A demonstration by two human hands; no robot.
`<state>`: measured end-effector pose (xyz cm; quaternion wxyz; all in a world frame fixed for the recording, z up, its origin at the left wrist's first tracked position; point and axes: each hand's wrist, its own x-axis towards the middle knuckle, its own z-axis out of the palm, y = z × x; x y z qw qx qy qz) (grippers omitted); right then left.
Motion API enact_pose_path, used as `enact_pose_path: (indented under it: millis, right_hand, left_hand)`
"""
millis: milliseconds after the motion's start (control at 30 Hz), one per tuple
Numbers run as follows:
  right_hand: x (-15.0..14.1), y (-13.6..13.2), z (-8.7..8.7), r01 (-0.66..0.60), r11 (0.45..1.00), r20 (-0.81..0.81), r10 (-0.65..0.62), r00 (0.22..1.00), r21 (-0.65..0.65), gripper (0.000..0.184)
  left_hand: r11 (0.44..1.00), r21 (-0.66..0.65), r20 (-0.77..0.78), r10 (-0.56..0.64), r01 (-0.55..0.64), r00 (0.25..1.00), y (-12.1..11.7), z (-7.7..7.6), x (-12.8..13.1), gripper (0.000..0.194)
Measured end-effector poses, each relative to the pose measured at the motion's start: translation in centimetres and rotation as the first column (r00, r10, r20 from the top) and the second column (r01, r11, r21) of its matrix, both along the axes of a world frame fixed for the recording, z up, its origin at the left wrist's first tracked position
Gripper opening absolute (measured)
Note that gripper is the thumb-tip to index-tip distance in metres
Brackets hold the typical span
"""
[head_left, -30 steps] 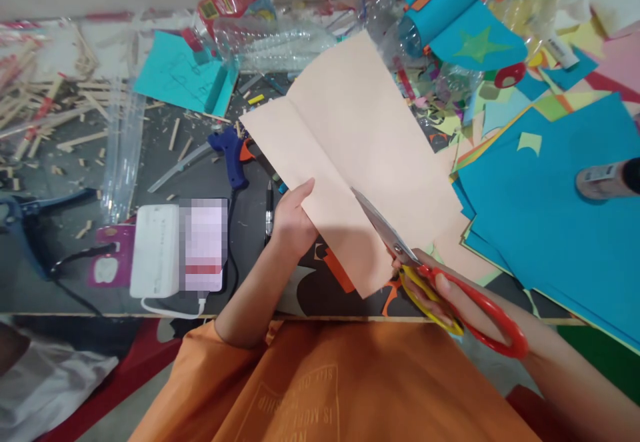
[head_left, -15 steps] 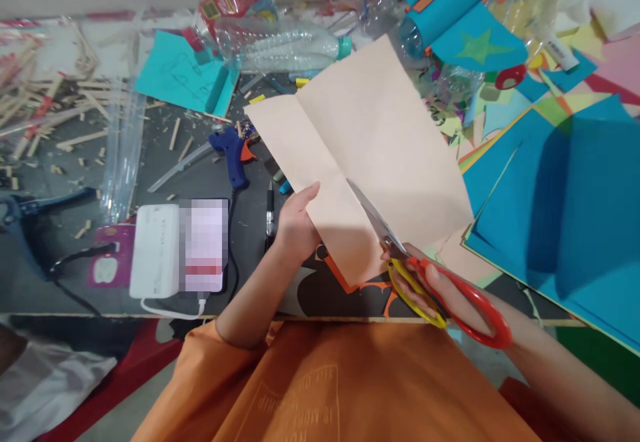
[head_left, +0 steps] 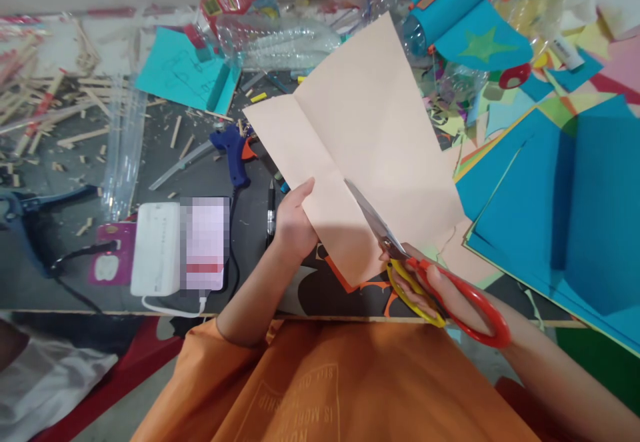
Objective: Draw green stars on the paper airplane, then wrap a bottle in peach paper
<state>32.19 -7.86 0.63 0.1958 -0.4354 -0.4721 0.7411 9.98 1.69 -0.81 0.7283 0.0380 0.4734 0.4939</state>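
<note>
A pale pink sheet of paper [head_left: 385,115] with a fold line is held up over the table. My left hand [head_left: 296,222] pinches its lower left edge, thumb on top and fingers hidden beneath. In my right hand [head_left: 420,275] is a pair of scissors [head_left: 463,302] with one red and one yellow handle, my fingers through the loops. The blades lie on the sheet along a cut near the fold, pointing up and left, and look nearly closed.
Left of the sheet lie a blue glue gun [head_left: 234,152], a pen [head_left: 271,212], a phone [head_left: 205,242] and a white power bank [head_left: 156,249]. Blue paper sheets [head_left: 525,195] are stacked at right. Plastic bottles [head_left: 280,42] lie at the back; wood sticks [head_left: 83,135] are scattered at far left.
The sheet has tilted slightly, its top corner rising and its right edge shifting left. Both hands have stayed nearly in place, still holding the paper and the scissors.
</note>
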Motion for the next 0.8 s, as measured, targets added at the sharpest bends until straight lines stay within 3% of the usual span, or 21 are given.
enact_pose_path:
  millis: [100, 367, 567, 800]
  right_hand:
    - [-0.1, -0.1, -0.1, -0.048, 0.999, -0.064, 0.046, 0.997, -0.025, 0.052]
    - [-0.9, 0.0, -0.4, 0.025, 0.996, -0.110, -0.033, 0.993, -0.080, 0.055]
    - [-1.0, -0.3, -0.8, 0.057, 0.997, -0.082, -0.061, 0.995, -0.045, 0.055]
    - [-1.4, -0.4, -0.6, 0.103, 0.990, 0.014, -0.102, 0.995, -0.095, 0.057]
  left_hand:
    - [1.000, -0.013, -0.008, 0.000, 0.000, 1.000, 0.1, 0.0, 0.0, 0.029]
    - [0.999, -0.017, -0.016, -0.048, 0.048, 0.999, -0.2, 0.1, 0.3, 0.031]
    - [0.999, -0.005, -0.003, -0.051, 0.051, 0.999, -0.2, 0.3, 0.3, 0.027]
    - [0.994, 0.050, 0.007, -0.102, 0.102, 0.995, -0.2, -0.2, 0.2, 0.018]
